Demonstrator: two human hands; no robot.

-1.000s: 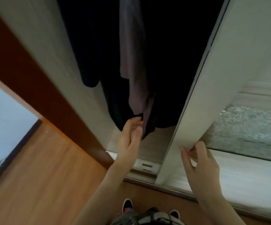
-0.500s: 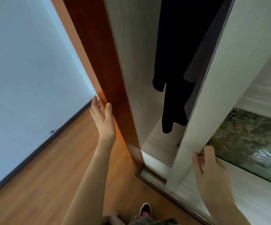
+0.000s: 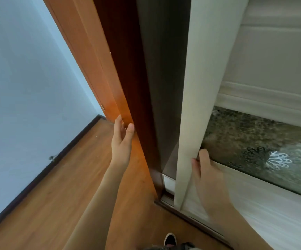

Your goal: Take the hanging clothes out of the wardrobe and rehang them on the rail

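Wardrobe (image 3: pixel 166 91): tall and upright, its long axis running floor to top; the opening is a narrow dark slot between the side panel and the sliding door.
Side panel (image 3: pixel 128 73): smooth, glossy reddish-brown wood, flat, standing on end beside the slot.
Sliding door (image 3: pixel 198 87): pale, fine-grained cream board, long edge vertical, sitting in the bottom track (image 3: pixel 167 196).
Door inset (image 3: pixel 265 141): dark mottled glass band with a white flower pattern, below ridged cream mouldings.
Clothes: the slot is too dark and narrow to tell any garment apart; the rail is not seen either.
Left hand (image 3: pixel 121 141): loose and empty, fingers spread and pointing up, thumb tip close to the front edge of the side panel; whether it touches cannot be told.
Right hand (image 3: pixel 207 175): flat against the sliding door, fingertips curled round its leading edge just below the glass band, grasping the door.
Floor (image 3: pixel 59 192): warm orange wood planks, smooth, with a dark skirting strip along the wall.
Wall (image 3: pixel 23 83): plain pale blue, matt.
Shoe (image 3: pixel 170 239): dark toe at the bottom edge, near the track.
In the way: the sliding door covers most of the wardrobe front.
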